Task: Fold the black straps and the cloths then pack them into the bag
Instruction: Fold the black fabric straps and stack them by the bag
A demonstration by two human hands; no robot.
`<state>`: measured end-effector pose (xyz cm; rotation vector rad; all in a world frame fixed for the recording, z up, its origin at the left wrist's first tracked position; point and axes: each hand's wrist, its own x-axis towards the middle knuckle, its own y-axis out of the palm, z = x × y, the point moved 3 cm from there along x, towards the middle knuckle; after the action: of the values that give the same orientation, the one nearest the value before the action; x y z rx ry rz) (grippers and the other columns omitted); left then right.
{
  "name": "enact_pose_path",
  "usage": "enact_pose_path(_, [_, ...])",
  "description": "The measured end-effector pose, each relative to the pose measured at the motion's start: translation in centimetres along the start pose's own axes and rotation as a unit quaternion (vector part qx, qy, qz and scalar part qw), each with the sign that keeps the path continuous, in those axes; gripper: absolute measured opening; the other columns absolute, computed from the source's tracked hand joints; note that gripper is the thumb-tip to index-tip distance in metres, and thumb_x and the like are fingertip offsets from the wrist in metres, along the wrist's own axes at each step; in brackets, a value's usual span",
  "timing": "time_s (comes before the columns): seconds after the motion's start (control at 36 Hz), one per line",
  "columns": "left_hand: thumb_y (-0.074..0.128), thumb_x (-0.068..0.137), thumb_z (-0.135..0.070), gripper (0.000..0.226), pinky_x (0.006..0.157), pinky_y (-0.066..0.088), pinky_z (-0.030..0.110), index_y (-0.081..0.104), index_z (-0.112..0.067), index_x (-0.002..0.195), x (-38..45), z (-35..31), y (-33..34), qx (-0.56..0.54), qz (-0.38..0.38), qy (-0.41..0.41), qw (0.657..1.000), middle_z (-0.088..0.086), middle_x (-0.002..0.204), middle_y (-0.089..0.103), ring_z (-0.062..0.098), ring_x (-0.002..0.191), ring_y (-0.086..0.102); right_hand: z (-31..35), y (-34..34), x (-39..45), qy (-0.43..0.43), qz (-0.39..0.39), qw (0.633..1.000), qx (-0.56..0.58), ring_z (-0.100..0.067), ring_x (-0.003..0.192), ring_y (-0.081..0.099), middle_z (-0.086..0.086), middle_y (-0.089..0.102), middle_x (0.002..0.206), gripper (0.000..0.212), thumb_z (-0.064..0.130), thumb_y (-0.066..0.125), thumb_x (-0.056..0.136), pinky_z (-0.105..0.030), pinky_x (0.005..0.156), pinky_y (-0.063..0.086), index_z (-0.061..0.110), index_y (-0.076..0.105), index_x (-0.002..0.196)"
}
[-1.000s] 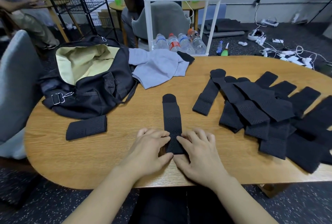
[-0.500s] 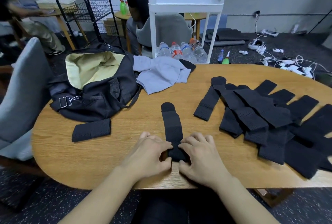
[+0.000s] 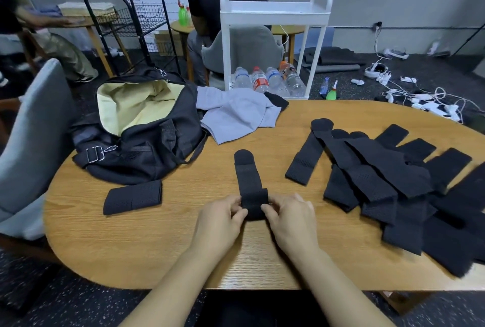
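A black strap (image 3: 248,177) lies lengthwise on the wooden table (image 3: 162,245), its near end rolled over. My left hand (image 3: 220,221) and my right hand (image 3: 290,221) pinch that rolled end from either side. One folded strap (image 3: 132,196) rests to the left, near the bag. The black bag (image 3: 136,148) stands open at the far left, its pale yellow lining showing. A grey cloth (image 3: 236,114) lies crumpled beside the bag. Several unfolded black straps (image 3: 388,185) are piled over the right side of the table.
A grey chair (image 3: 29,143) stands at the table's left edge. Behind the table is a white cart (image 3: 275,11) with water bottles on its low shelf, and a person sits beyond it. Cables and devices litter the floor at the far right.
Both hands have lifted the strap's near end and rolled it forward onto itself. The view has tilted up a little.
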<state>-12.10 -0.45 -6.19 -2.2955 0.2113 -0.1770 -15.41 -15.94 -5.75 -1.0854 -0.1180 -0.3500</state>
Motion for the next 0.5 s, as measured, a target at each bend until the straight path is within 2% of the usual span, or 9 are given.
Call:
enact_pose_path(0.19, [0.065, 0.091, -0.031, 0.031, 0.086, 0.051, 0.031, 0.068, -0.020, 0.120, 1.0, -0.3, 0.2, 0.030, -0.019, -0.016, 0.999, -0.008, 0.096, 0.074, 0.013, 0.097, 0.067, 0.0, 0.5, 0.7, 0.002, 0.008, 0.999, -0.042, -0.014, 0.101, 0.049, 0.008, 0.069, 0.093, 0.025, 0.043, 0.049, 0.097, -0.030, 0.080, 0.027, 0.029, 0.069, 0.103])
enact_pose_path(0.33, [0.062, 0.092, -0.037, 0.031, 0.079, 0.051, 0.029, 0.064, -0.027, 0.122, 1.4, -0.3, 0.5, 0.060, -0.022, -0.015, 0.998, -0.011, 0.088, 0.070, 0.012, 0.090, 0.066, -0.1, 0.6, 0.8, 0.001, 0.000, 0.999, -0.044, -0.014, 0.101, 0.050, 0.008, 0.069, 0.095, 0.026, 0.043, 0.051, 0.096, -0.030, 0.080, 0.027, 0.027, 0.069, 0.105])
enact_pose_path(0.42, [0.064, 0.091, -0.036, 0.029, 0.078, 0.052, 0.031, 0.062, -0.027, 0.118, 1.4, -0.3, 0.5, 0.063, -0.029, -0.011, 0.998, -0.014, 0.083, 0.067, 0.011, 0.085, 0.064, 0.0, 0.5, 0.8, -0.009, -0.021, 0.999, -0.036, -0.016, 0.099, 0.053, 0.007, 0.068, 0.090, 0.026, 0.041, 0.056, 0.094, -0.031, 0.079, 0.029, 0.023, 0.067, 0.109])
enact_pose_path(0.5, [0.064, 0.091, -0.030, 0.028, 0.082, 0.051, 0.035, 0.057, -0.024, 0.117, 0.9, -0.6, 0.5, 0.066, -0.042, 0.034, 0.996, -0.012, 0.087, 0.066, 0.015, 0.086, 0.064, 0.3, 0.4, 0.8, -0.035, -0.032, 0.998, -0.032, -0.018, 0.092, 0.056, 0.007, 0.066, 0.083, 0.025, 0.038, 0.061, 0.092, -0.031, 0.075, 0.030, 0.022, 0.064, 0.111])
